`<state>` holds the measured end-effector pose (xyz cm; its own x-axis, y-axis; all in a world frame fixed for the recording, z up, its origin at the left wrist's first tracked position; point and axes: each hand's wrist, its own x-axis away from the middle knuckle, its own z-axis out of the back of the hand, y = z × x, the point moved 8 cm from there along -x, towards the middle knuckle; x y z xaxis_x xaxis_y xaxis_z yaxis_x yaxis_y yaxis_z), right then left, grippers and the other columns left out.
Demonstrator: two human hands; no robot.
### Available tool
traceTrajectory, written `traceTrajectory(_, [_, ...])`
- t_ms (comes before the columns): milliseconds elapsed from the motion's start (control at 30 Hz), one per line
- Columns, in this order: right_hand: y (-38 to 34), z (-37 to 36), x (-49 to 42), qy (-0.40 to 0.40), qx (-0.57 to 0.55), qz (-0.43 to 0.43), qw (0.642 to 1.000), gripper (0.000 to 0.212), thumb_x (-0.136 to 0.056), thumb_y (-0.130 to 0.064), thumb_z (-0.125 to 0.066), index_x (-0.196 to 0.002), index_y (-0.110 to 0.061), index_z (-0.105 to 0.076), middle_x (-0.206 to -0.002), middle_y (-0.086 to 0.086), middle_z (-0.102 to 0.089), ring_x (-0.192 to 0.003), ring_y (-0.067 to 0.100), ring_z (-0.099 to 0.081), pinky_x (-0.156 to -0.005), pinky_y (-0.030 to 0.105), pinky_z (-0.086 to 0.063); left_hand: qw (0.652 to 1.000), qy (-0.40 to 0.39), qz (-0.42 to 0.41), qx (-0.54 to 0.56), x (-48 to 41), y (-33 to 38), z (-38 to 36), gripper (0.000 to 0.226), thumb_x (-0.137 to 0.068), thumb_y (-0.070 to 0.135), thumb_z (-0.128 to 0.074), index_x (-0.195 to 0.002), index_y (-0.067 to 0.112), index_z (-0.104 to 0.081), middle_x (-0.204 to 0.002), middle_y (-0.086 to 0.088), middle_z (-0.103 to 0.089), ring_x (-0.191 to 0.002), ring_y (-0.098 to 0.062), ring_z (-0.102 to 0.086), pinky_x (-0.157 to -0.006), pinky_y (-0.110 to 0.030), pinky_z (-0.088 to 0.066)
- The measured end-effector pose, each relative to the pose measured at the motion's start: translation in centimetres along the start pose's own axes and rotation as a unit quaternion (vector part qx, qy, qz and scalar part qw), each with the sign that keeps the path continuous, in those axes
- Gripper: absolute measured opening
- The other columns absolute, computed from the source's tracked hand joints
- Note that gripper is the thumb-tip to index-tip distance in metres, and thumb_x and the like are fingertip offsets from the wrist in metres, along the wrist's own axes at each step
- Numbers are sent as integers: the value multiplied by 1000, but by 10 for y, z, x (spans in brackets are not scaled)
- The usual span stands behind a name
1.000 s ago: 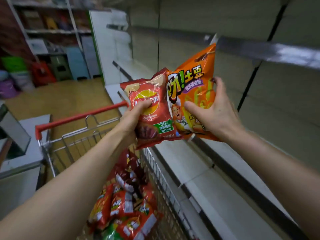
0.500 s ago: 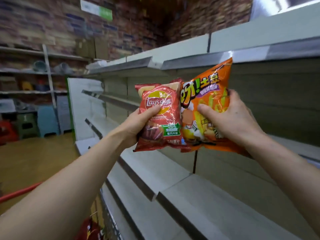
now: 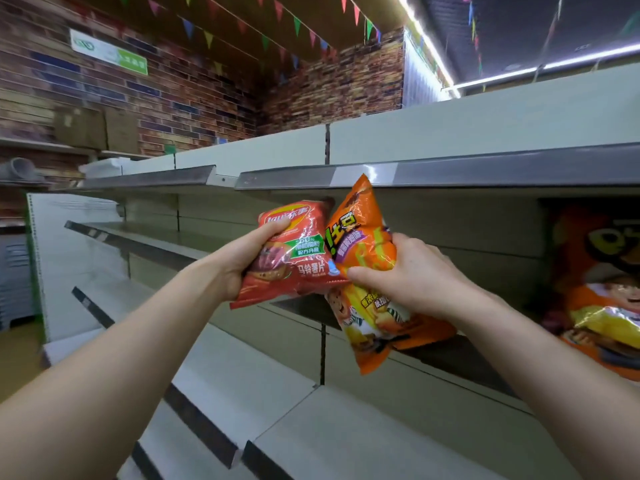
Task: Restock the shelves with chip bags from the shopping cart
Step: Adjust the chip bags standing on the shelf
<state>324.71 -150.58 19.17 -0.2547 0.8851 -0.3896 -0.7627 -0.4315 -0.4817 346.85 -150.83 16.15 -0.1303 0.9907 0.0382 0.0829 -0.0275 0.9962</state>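
Left grip (image 3: 242, 263) clasping red bag (image 3: 299, 252), right grip (image 3: 414, 278) clasping orange bag (image 3: 363, 230), both long axes upright

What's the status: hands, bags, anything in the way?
Left hand grips red chip bag; right hand grips orange chip bag. Both held up at shelf. Stocked bag to the right, not in the way.

red chip bag (image 3: 294, 251) tilted, held up | orange chip bag (image 3: 367, 271) overlapping beside | shelves (image 3: 485, 168) behind
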Motion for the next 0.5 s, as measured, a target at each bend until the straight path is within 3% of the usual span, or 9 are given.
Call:
traceTrajectory(67, [1, 0, -5, -11, -9, -15, 1000, 64, -70, -71, -66, -114, -26, -56, -103, -5, -67, -91, 16, -65, -84, 36, -54, 1000, 2, 4, -6, -5, 4, -3, 41, -80, 47, -69, -92, 8, -65, -76, -13, -74, -54, -23, -70, -53, -37, -60])
traceTrajectory(200, [30, -17, -15, -82, -178, -123, 973, 58, -71, -60, -73, -105, -13, -68, -90, 3, -74, -74, 17, -72, -67, 28, -57, 999, -25, 16, -19, -17, 11, -12, 41, -82, 46, -68, -96, 7, -65, -77, -14, -73, -55, -24, -69, -51, -37, -59])
traceTrajectory(300, [56, -21, -29, -51, -274, -191, 941, 57, -77, -54, -72, -106, -4, -69, -79, 8, -74, -60, 17, -71, -58, 25, -56, 997, -58, 16, -38, -27, 19, -28, 41, -83, 47, -67, -97, 8, -64, -78, -13, -73, -55, -23, -69, -53, -37, -59])
traceTrajectory(500, [72, -39, -56, 5, -357, -251, 900, 45, -86, -47, -68, -105, -6, -67, -77, 12, -75, -60, 23, -71, -58, 30, -59, 990, -113, 25, -77, -55, 23, -54, 38, -85, 47, -66, -91, 9, -61, -66, -9, -71, -50, -20, -67, -50, -31, -58])
